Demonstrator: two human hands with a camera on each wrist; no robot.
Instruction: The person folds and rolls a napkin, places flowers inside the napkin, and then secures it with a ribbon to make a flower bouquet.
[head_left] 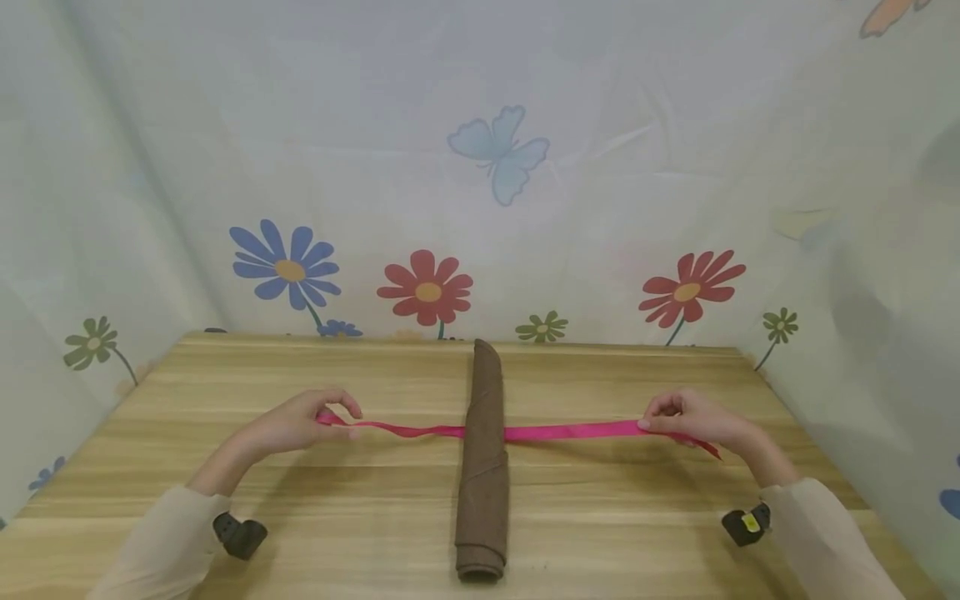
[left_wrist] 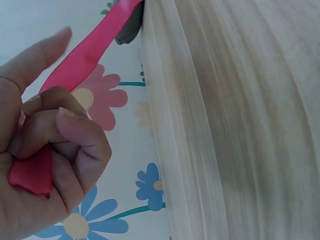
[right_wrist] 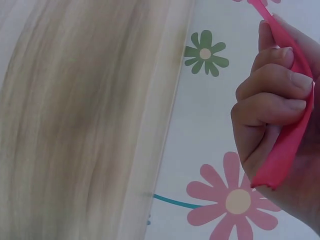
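A brown rolled cloth [head_left: 483, 483] lies lengthwise on the wooden table, its near end showing the coiled layers. A bright pink ribbon [head_left: 577, 431] stretches out from both sides of the roll; its middle part is hidden at the roll. To the left, my left hand [head_left: 303, 421] grips one end of the ribbon, with the tail tucked under curled fingers in the left wrist view. My right hand [head_left: 693, 419] pinches the other end, and a short tail [right_wrist: 280, 160] hangs past the fingers. The ribbon's left stretch looks wavy, the right one flat and straighter.
The wooden table [head_left: 360, 517] reaches back to a pale curtain [head_left: 600, 208] printed with flowers and a butterfly. A black wrist camera [head_left: 240, 536] sits on the left wrist and another black camera [head_left: 746, 525] on the right.
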